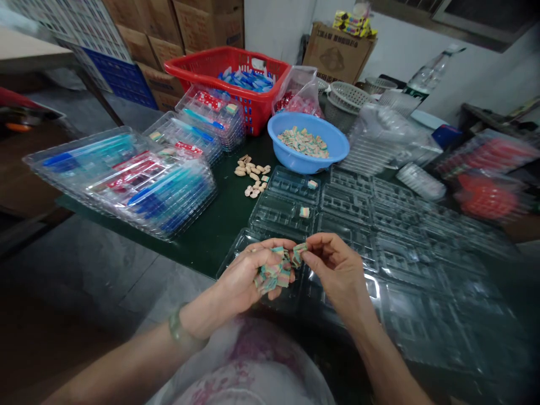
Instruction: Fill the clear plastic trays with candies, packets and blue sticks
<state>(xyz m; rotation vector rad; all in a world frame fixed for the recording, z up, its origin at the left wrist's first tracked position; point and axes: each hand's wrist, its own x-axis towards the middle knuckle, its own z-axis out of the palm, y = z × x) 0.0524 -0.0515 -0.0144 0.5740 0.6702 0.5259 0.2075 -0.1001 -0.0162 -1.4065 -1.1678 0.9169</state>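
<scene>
"Fingers first: what are they doing?"

"Left hand: cupped, fingers curled around a small pile of striped candies. Right hand, just beside it: thumb and forefinger pinching one striped candy."

"And around the hands, left to right?"

"Stacked plastic packs on a green surface; a red basket farther back; loose peanuts; a blue bowl of more striped candies; then rows of clear trays, at least two holding a candy."
</scene>
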